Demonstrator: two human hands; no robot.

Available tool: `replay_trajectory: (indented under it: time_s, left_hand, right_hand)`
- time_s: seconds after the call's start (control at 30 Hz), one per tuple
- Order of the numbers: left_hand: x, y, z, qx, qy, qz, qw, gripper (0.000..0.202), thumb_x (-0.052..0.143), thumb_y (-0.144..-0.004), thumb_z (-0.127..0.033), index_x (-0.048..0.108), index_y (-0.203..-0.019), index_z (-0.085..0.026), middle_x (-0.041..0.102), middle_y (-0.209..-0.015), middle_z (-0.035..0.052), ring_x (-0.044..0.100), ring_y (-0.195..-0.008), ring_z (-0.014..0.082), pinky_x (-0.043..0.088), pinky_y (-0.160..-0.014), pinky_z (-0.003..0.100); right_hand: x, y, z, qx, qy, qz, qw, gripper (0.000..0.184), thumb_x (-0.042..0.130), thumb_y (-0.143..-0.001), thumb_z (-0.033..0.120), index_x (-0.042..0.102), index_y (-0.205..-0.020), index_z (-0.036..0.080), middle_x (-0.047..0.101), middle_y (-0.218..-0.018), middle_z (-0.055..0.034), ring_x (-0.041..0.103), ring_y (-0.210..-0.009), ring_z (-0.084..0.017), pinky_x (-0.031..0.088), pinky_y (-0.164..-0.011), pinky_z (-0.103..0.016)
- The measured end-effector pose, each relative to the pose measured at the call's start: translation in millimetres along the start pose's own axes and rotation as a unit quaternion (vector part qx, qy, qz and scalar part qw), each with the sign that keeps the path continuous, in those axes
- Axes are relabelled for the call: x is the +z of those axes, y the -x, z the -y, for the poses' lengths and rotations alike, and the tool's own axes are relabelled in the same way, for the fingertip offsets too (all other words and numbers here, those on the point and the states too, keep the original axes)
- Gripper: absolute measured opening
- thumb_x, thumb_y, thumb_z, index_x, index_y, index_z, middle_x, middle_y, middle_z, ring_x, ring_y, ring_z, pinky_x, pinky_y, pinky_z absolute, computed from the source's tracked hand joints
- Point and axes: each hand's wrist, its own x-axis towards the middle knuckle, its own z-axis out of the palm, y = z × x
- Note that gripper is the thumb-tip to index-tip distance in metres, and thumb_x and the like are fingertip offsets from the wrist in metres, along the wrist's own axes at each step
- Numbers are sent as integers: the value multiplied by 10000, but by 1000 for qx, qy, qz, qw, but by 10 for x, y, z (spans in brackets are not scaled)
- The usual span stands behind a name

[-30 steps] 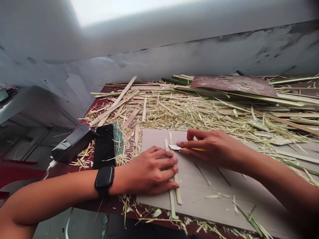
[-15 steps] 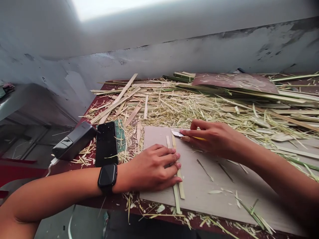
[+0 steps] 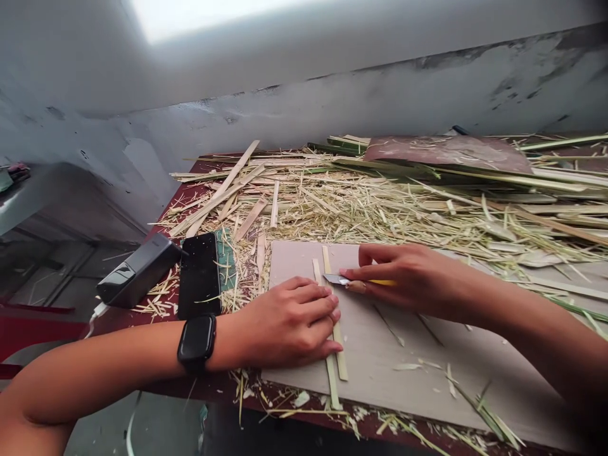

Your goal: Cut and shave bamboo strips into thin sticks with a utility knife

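Two thin bamboo strips (image 3: 327,259) lie side by side on a grey board (image 3: 380,354). My left hand (image 3: 289,323), fingers laid flat and together, presses the strips down on the board. A black smartwatch (image 3: 196,341) is on that wrist. My right hand (image 3: 403,275) is closed on a small knife with a yellow handle (image 3: 338,279). Its blade tip rests on the right strip, just beyond my left fingertips.
Bamboo shavings and long slats (image 3: 380,202) cover the red table (image 3: 166,209) behind the board. A black phone (image 3: 199,273) and a black power bank (image 3: 137,269) with a white cable lie left of the board. A grey wall (image 3: 332,95) closes the back.
The knife went up the strip towards its far end, then came back down close to my left fingertips. My left hand stayed pressed on the strips.
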Motion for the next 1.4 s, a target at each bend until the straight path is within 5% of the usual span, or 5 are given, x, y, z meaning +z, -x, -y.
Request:
replay_trajectory:
  time_s: [0.63, 0.77, 1.03, 1.4]
  left_hand:
    - [20, -28, 53, -36, 56, -7, 998, 428, 542, -1075, -437, 744, -1127, -63, 791, -1109, 119, 720, -1088, 256, 605, -999, 402]
    - [9, -39, 58, -25, 73, -18, 997, 397, 562, -1069, -414, 742, -1109, -62, 791, -1081, 107, 728, -1062, 246, 614, -971, 389]
    - [32, -12, 26, -23, 63, -46, 997, 365, 571, -1066, -385, 721, -1140, -60, 773, -1129, 132, 720, -1111, 259, 614, -988, 391]
    - [8, -14, 43, -17, 71, -40, 997, 233, 597, -978, -231, 738, -1111, -102, 755, -1221, 137, 679, -1104, 256, 617, -984, 399]
  right_hand:
    - [111, -62, -51, 8, 122, -58, 991, 360, 495, -1105, 406, 834, -1137, 286, 657, -833, -39, 418, -560, -96, 256, -549, -304]
    - [86, -42, -222, 72, 186, -51, 979, 451, 409, -1121, 419, 821, -1094, 238, 654, -846, -56, 427, -567, -106, 212, -535, -310]
    - [83, 86, -446, 119, 133, -76, 981, 447, 446, -1103, 493, 812, -1185, 249, 709, -941, -81, 614, -686, -150, 383, -603, -307]
    - [46, 80, -473, 141, 6, -77, 987, 418, 528, -1062, 529, 819, -1138, 240, 731, -944, -88, 649, -744, -173, 467, -678, -326]
